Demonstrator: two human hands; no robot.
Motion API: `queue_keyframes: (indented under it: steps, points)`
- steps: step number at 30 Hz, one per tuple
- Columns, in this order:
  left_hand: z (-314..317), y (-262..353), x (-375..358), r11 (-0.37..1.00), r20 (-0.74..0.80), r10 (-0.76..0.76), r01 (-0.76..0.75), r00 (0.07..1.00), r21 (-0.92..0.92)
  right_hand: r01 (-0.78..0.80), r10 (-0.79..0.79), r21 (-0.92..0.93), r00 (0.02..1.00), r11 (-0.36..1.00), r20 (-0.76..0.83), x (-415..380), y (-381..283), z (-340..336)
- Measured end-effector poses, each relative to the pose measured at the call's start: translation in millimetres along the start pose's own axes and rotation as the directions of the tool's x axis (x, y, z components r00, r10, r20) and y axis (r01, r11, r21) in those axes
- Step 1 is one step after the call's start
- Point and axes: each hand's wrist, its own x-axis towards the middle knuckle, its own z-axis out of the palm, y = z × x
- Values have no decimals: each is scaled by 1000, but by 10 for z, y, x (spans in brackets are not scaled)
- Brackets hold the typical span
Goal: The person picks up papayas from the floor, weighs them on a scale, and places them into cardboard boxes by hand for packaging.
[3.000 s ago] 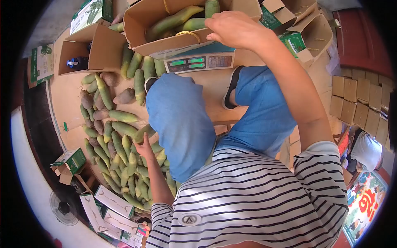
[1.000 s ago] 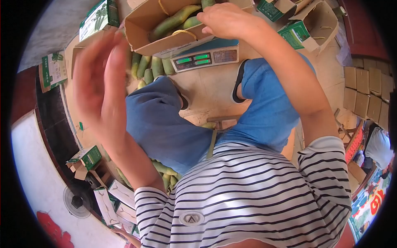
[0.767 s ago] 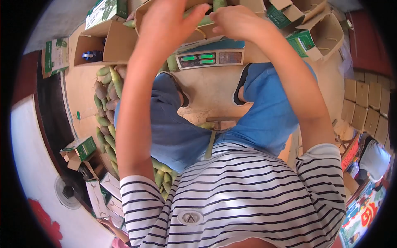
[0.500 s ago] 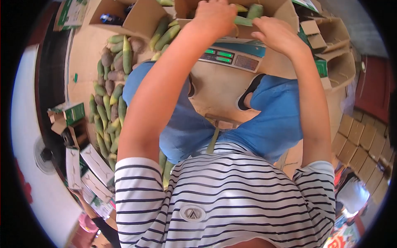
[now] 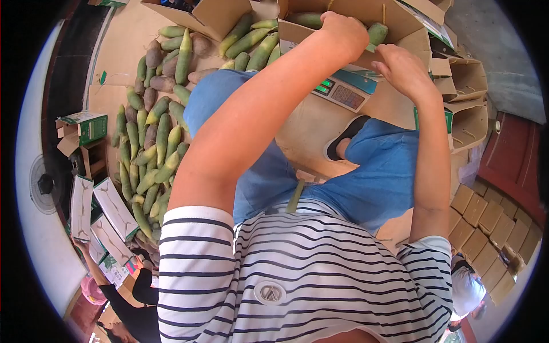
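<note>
An open cardboard box [image 5: 410,43] holding green, cucumber-like vegetables [image 5: 377,33] is at the top, over a digital scale [image 5: 347,96] with lit green digits. My left hand [image 5: 345,37] is closed at the box's near side, its fingers curled; what it grips is hidden. Just right of it, my right hand [image 5: 403,70] has its fingers bent together at a small green strip [image 5: 370,48] by the box edge. Its thumb points toward the box. What this hand grips is too small to make out.
Many green and brownish vegetables [image 5: 162,132] lie on the floor at left. Another box [image 5: 220,17] stands at upper left, open boxes [image 5: 469,123] at right. Stacked cartons [image 5: 477,228] are at lower right. A person in dark sleeves [image 5: 128,308] reaches toward white boxes [image 5: 114,208] at lower left.
The view has shifted, so the box and scale appear further right. My left hand appears lower and closer to my right hand. Less of the green strip shows between them.
</note>
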Motion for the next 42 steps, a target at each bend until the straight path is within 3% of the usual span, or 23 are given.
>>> queue_keyframes:
  steps: [9,12,18,24,30,33,34,40,42]
  points:
    - [-34,-27,-10,999,24,32,-32,999,4,4,-4,1,1000,1000,-9,9,-27,1]
    - [3,-29,12,1000,28,23,-24,999,17,-15,16,-16,997,1000,74,19,-47,-31]
    - [53,-72,3,999,-34,17,-16,999,40,-7,7,-10,1000,1000,-7,25,-63,2]
    - [7,-72,-86,990,84,-22,9,996,144,111,-83,90,960,990,-269,144,-95,-47]
    - [85,-174,-79,997,181,-28,14,983,80,77,82,392,923,917,-375,205,-111,-281]
    - [149,-196,-63,997,168,-20,7,986,79,85,45,370,943,925,-328,183,-76,-482]
    - [153,-197,-56,998,167,-16,5,986,63,78,4,329,970,941,-242,188,2,-541]
    - [274,-145,-21,1000,50,27,-27,998,-11,-48,79,293,992,955,-95,255,448,-387]
    - [316,-168,-24,998,-1,39,-39,999,-43,-61,102,235,981,970,-167,239,590,-224]
